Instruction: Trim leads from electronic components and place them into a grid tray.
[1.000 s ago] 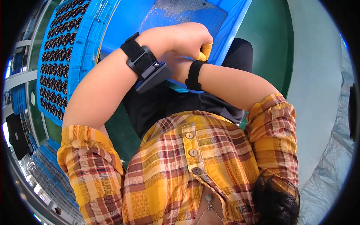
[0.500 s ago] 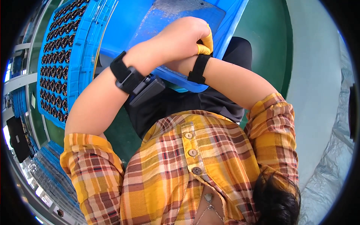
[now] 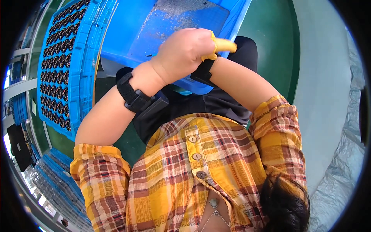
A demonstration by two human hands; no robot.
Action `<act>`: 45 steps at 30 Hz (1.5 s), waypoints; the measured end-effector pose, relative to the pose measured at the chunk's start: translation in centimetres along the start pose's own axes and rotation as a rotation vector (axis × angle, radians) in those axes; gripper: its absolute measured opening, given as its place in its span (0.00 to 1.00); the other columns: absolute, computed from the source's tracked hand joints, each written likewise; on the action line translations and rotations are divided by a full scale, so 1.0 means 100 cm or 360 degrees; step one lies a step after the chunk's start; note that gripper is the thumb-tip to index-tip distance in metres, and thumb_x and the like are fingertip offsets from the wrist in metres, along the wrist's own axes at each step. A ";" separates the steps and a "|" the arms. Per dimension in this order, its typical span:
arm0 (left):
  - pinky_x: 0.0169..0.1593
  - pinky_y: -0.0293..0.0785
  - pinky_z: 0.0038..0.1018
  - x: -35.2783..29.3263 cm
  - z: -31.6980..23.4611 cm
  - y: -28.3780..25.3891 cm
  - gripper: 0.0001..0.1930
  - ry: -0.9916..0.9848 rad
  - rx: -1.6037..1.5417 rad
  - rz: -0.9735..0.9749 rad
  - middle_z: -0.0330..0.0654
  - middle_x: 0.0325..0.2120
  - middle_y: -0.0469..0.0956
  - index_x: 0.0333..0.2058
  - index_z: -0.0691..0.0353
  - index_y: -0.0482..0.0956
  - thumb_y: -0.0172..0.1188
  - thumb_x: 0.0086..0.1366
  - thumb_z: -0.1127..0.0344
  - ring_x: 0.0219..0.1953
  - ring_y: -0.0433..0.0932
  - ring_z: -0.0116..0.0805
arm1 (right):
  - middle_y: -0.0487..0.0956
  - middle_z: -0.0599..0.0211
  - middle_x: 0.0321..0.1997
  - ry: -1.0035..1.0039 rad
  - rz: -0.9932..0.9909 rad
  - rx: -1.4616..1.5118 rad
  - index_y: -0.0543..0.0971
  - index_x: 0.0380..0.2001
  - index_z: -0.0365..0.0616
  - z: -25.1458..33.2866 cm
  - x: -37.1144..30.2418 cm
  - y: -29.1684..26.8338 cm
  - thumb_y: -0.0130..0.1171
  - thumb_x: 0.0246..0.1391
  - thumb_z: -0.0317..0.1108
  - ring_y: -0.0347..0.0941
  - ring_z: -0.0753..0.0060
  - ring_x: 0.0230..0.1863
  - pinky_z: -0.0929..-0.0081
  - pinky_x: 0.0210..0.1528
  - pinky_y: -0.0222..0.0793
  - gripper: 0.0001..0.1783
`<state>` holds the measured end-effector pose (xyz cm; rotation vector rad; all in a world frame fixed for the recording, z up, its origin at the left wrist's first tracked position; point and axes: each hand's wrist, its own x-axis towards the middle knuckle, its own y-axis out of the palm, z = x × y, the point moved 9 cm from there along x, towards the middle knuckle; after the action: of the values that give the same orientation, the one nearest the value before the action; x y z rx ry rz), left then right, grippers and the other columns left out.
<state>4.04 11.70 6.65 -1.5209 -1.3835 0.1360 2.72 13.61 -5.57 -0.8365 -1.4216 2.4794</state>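
Observation:
My left hand [image 3: 185, 52] reaches across to my right wrist above a blue plastic bin. Yellow finger cots [image 3: 226, 46] cover its visible fingertips: one finger points out to the right, while another curls at the black wrist strap [image 3: 203, 72] with its dark device. The left fingers appear to grip that strap, though part of the contact is hidden. Behind my left hand, my right hand is covered from view, so its fingers cannot be read; only the right forearm [image 3: 245, 75] shows. Another black strap with a device [image 3: 135, 96] circles my left wrist.
The blue bin [image 3: 127, 29] has grey specks and crumbs over its bottom. At left stands a blue tray [image 3: 83, 73] with rows of dark round parts [image 3: 56, 75]. Stacked blue and clear trays [image 3: 58, 178] lie farther left. Crinkled silvery sheeting [image 3: 332, 185] lines the right.
My left hand has shifted slightly nearer my body, and one yellow-tipped finger now stretches right instead of curling down. The strap on my right wrist looks turned, showing more of the dark device.

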 end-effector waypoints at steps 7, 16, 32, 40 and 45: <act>0.36 0.73 0.36 -0.008 -0.017 -0.008 0.13 -0.0076 0.0217 -0.0283 0.45 0.30 0.76 0.33 0.60 0.78 0.58 0.46 0.77 0.33 0.76 0.47 | 0.81 0.53 0.36 0.0162 0.0139 -0.0002 0.81 0.36 0.41 -0.004 -0.007 -0.013 0.52 0.57 0.51 0.78 0.52 0.40 0.64 0.44 0.73 0.23; 0.54 0.70 0.39 -0.023 -0.040 0.008 0.18 -0.0151 0.0276 -0.0211 0.51 0.50 0.75 0.45 0.68 0.78 0.52 0.55 0.70 0.51 0.74 0.50 | 0.81 0.53 0.40 0.0073 -0.0077 0.0290 0.81 0.38 0.40 0.010 0.050 -0.025 0.47 0.57 0.61 0.78 0.52 0.45 0.60 0.47 0.73 0.32; 0.45 0.73 0.29 -0.092 0.031 0.008 0.15 -0.1213 -0.0632 -0.0807 0.44 0.40 0.77 0.43 0.65 0.74 0.64 0.57 0.72 0.41 0.76 0.38 | 0.79 0.57 0.29 -0.0087 -0.0575 0.1712 0.79 0.41 0.37 -0.023 0.065 -0.054 0.47 0.61 0.56 0.76 0.69 0.27 0.75 0.26 0.71 0.29; 0.50 0.70 0.31 -0.081 0.039 0.066 0.18 -0.1951 -0.2324 -0.0609 0.40 0.45 0.74 0.53 0.64 0.66 0.52 0.67 0.66 0.46 0.74 0.28 | 0.76 0.64 0.24 -0.0036 -0.0667 0.2041 0.78 0.37 0.35 -0.027 0.080 -0.059 0.48 0.62 0.53 0.73 0.74 0.22 0.77 0.25 0.69 0.27; 0.44 0.74 0.28 -0.081 0.044 0.067 0.17 -0.2034 -0.2251 -0.0672 0.42 0.41 0.76 0.50 0.68 0.69 0.55 0.67 0.64 0.41 0.77 0.29 | 0.76 0.65 0.24 -0.0413 -0.0931 0.1887 0.77 0.36 0.35 -0.020 0.065 -0.077 0.47 0.63 0.53 0.73 0.75 0.22 0.78 0.25 0.68 0.28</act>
<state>2.98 9.15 -4.45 -2.2753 -3.2180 -0.2701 -2.60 21.81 -2.44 0.1395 -0.0051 2.3467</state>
